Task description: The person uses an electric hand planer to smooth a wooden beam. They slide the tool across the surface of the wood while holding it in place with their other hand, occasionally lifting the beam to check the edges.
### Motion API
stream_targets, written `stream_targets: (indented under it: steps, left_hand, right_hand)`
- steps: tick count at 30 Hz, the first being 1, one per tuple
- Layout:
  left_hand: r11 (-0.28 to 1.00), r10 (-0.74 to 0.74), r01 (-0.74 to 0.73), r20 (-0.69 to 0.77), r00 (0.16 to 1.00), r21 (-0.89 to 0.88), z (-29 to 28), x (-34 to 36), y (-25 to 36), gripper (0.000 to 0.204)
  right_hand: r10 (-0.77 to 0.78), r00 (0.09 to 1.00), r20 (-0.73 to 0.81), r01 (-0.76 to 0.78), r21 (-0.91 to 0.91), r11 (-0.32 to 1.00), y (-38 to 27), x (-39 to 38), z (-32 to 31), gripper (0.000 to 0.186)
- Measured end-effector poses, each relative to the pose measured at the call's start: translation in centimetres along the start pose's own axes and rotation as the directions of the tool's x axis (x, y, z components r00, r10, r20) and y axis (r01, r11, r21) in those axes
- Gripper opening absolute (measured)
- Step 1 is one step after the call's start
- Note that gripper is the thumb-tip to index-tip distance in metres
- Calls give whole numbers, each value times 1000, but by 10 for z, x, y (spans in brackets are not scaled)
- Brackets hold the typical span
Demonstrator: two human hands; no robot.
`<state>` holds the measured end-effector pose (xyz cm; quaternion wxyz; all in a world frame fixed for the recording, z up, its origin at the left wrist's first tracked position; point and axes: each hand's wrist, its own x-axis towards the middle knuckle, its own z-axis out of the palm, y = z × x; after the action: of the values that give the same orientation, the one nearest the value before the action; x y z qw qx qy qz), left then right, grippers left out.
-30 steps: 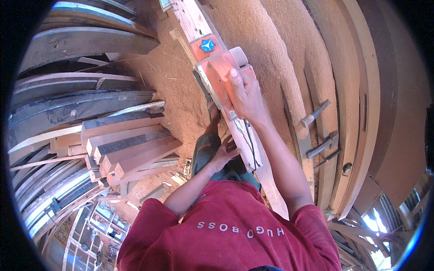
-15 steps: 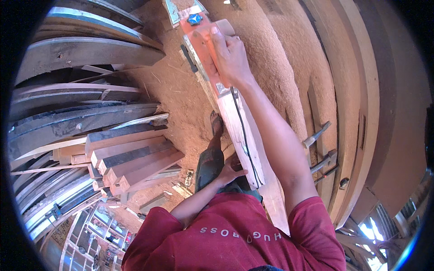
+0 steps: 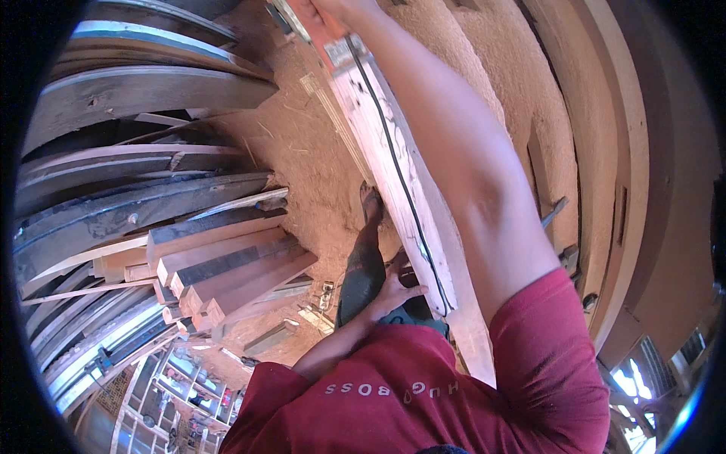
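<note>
A long pale wooden beam (image 3: pixel 389 163) runs away from my body, a dark power cord (image 3: pixel 398 172) lying along its top. At its far end sits an orange-red electric planer (image 3: pixel 327 34), partly cut off by the picture's upper edge. My right hand (image 3: pixel 349 10) grips the planer, its arm stretched far forward; most of its fingers are out of view. Near my waist, my left hand (image 3: pixel 396 292) holds the side of the beam's near end, thumb against the wood and other fingers partly hidden.
Sawdust (image 3: pixel 280 144) covers the floor. Squared timbers (image 3: pixel 242 265) are stacked at left, below long dark boards (image 3: pixel 151 87). On the right, a hammer-like tool (image 3: pixel 556 212) lies beside long planks (image 3: pixel 624 151). A shelf unit (image 3: pixel 170 390) stands lower left.
My right hand has pushed the planer farther away along the beam, and the cord now stretches along more of it. My left hand stays at the near end.
</note>
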<state>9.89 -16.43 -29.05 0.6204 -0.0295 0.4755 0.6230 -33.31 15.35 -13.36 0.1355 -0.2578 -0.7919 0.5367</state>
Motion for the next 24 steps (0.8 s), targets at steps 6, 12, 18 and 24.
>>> stream_targets:
  steps: [6, 12, 18, 24]
  left_hand:
    - [977, -138, 135, -6, 990, -165, -3, -13, -20, 90]
    - [994, 107, -106, -103, 989, 21, 17, -12, -37, 112]
    - [868, 432, -278, -349, 832, 411, 35, -15, -53, 90]
    - [636, 438, 318, -668, 601, 703, 53, -81, -4, 128]
  right_hand:
    - [-238, 967, -91, 239, -2, 971, 17, -66, -35, 60]
    - [271, 962, -41, -270, -324, 907, 18, -332, -217, 46]
    - [563, 626, -540, -559, 192, 806, -5, -594, -326, 51]
    - [649, 472, -596, -386, 522, 760, -17, -747, -362, 54]
